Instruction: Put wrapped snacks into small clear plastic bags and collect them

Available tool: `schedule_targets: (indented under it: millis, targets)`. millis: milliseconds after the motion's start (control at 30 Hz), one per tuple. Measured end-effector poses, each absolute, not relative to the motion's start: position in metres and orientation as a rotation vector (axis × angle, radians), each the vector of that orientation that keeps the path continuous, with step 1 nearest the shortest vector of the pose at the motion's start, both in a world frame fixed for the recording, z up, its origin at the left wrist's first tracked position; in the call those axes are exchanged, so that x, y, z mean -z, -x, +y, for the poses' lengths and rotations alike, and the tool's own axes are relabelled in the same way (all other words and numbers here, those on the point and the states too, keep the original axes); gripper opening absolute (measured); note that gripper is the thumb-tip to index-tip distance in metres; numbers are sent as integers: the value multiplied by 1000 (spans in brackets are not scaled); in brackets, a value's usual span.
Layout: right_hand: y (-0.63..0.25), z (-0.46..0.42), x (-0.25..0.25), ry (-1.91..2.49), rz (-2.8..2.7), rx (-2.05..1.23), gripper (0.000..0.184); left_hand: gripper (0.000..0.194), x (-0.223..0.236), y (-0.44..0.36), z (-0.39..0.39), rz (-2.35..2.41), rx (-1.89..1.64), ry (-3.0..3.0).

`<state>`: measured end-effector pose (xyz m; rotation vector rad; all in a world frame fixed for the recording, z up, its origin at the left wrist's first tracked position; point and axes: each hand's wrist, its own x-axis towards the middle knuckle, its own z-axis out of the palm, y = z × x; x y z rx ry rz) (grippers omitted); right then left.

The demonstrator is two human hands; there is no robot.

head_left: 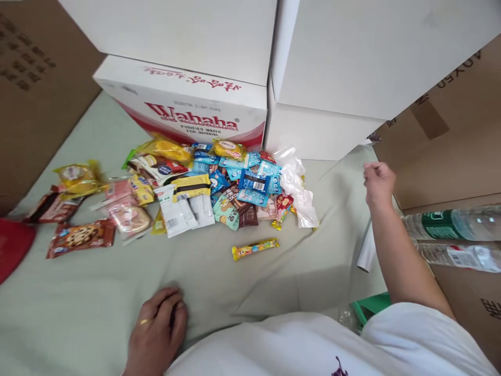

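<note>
My left hand [158, 329] rests palm down on the pale green cloth [97, 303] near the bottom edge, fingers flat and a ring on one finger, holding nothing. My right hand [378, 180] is stretched out to the right, fingers curled into a loose fist beside the brown carton [450, 130]; what it holds, if anything, is hidden. A heap of snack packets [203, 188] lies on the cloth in front of the Wahaha box [183, 104]. One yellow candy bar [255, 248] lies apart, nearer to me. A clear plastic bag [299, 188] sits at the heap's right edge.
White boxes [352, 57] stand stacked at the back. A brown carton [31, 89] closes the left side. Two water bottles [454, 235] lie at the right. A white paper roll [368, 250], a green object [371, 308] and something red [11, 245] at the left edge are nearby.
</note>
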<state>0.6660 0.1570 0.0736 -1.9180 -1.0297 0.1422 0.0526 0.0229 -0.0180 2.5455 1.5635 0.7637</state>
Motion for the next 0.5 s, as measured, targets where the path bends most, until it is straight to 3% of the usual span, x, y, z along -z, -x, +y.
schedule_targets:
  millis: [133, 333, 400, 500]
  targets:
    - [-590, 136, -74, 1785, -1302, -419, 26, 9, 16, -55, 21, 1509, -821, -2519]
    - [-520, 176, -67, 1975, -1816, -362, 21, 9, 19, -55, 17, 1502, -880, -2382]
    - [-512, 182, -68, 2065, -1800, -329, 9, 10, 20, -55, 15, 1499, -919, -2310]
    - [-504, 169, -80, 1905, -1495, -391, 15, 11, 18, -52, 12, 1514, -1014, -2116]
